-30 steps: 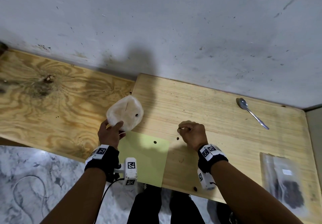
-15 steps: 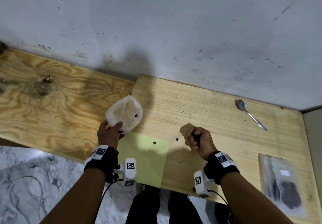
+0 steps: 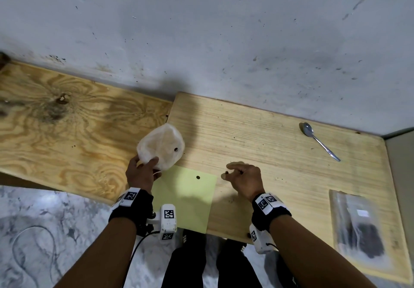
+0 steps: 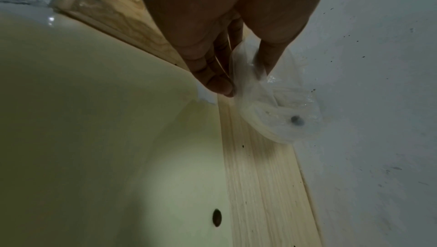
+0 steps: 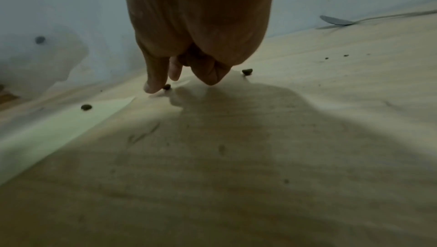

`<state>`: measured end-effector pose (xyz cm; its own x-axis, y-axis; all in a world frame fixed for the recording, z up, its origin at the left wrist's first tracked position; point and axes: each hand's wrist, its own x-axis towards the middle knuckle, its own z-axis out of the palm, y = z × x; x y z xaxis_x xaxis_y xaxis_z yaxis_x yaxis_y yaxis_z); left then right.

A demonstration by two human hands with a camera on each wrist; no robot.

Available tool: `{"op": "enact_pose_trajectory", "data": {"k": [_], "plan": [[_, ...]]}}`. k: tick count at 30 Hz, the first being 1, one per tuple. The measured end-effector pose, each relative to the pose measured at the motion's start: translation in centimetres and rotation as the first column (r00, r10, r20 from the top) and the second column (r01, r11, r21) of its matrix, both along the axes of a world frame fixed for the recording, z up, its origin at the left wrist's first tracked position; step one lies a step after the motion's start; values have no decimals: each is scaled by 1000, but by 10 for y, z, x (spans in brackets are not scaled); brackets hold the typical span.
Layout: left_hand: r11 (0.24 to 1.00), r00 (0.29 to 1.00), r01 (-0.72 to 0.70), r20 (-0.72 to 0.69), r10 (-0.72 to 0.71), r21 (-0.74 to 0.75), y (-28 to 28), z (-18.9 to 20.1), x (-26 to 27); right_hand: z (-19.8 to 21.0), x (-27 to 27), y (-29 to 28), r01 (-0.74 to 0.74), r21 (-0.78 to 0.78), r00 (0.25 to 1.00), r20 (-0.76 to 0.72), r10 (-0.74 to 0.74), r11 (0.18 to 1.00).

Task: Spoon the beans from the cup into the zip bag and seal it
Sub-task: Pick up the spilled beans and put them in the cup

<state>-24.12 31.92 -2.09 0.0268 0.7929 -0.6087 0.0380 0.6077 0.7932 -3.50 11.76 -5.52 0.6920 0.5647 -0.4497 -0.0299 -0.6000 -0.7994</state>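
Against a stained wall, the wooden desk [image 3: 268,144] carried a crumpled cup [image 3: 160,146] near its back-left corner, pinched by the left hand [image 3: 141,173]. Right hand [image 3: 245,179] reached loosely for a bean [image 5: 167,86]; the zip bag [image 3: 358,229] lay front-right.

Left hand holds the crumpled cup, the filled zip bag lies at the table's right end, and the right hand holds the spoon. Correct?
Not quite. The spoon lies untouched near the wall, as the head view shows; the right hand reaches for a loose bean. The rest stands.

The cup [image 3: 160,147] sits left on the counter [image 3: 268,144], behind the paper sheet [image 3: 186,195]. Spoon [image 3: 319,141] at rear right; zip bag [image 3: 358,229] at front right.
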Motion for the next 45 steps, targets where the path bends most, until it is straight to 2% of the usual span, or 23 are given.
{"op": "enact_pose_trajectory", "data": {"k": [5,9,11,12,13,14,15,16,17,18,19,21,23,25,27,28,29,31,33,37,39,42,45], "plan": [[1000,1000,5,0,-5,7,-3,0,-10,-4,-6,2,-51,-21,993,108,53,998],[1000,1000,-5,6,5,10,-2,2,-19,-3,-8,1,-148,-57,982,109,153,987],[1000,1000,-8,18,8,11,-2,4,-22,7,-10,0,-104,-43,993,60,107,994],[1000,1000,-11,21,11,12,-1,5,-24,13,-11,0,-33,13,999,-15,33,999],[1000,1000,-14,21,14,16,0,5,-26,18,-10,-1,59,106,987,-158,-41,993],[1000,1000,-18,22,17,21,1,5,-28,24,-9,-3,172,199,920,-384,-85,965],[999,999,-23,23,22,22,3,5,-29,29,-6,-6,312,266,771,-632,-80,912],[999,999,-30,26,30,24,4,6,-31,34,-4,-8,435,290,577,-816,-17,852],[999,999,-37,30,36,28,6,7,-33,37,-3,-11,526,305,409,-909,78,794],[999,998,-43,38,42,30,7,8,-34,40,-3,-13,583,324,305,-937,169,745],[998,998,-47,48,45,32,8,10,-36,42,-6,-13,602,350,269,-935,230,717],[998,997,-46,59,44,41,11,12,-40,44,-12,-9,561,371,316,-922,223,740],[998,997,-46,58,43,52,14,12,-43,48,-19,2,477,297,412,-907,88,827],[997,998,-43,50,40,58,19,11,-46,47,-27,15,347,200,620,-782,-64,916],[997,999,-35,43,32,62,22,11,-50,38,-39,24,227,141,856,-501,-128,964],[997,999,-35,39,33,63,23,10,-52,33,-45,27,179,159,924,-366,-110,971],[997,999,-37,34,35,62,24,9,-55,30,-51,30,146,175,958,-270,-95,974],[997,999,-38,17,37,63,27,5,-60,21,-60,36,98,205,985,-161,-65,974],[998,1000,-26,-8,27,65,28,1,-64,9,-66,40,53,198,992,-123,-29,979],[998,999,-8,-32,10,56,30,-3,-67,-9,-76,50,-79,73,996,42,77,994],[998,999,-2,-37,4,56,32,-3,-68,-13,-78,52,-81,15,993,85,80,997],[998,999,8,-41,-5,54,35,0,-64,-14,-82,50,-59,33,996,74,56,998],[999,1000,17,-14,-16,46,35,5,-56,-17,-82,47,-106,-32,971,213,111,994]]}}
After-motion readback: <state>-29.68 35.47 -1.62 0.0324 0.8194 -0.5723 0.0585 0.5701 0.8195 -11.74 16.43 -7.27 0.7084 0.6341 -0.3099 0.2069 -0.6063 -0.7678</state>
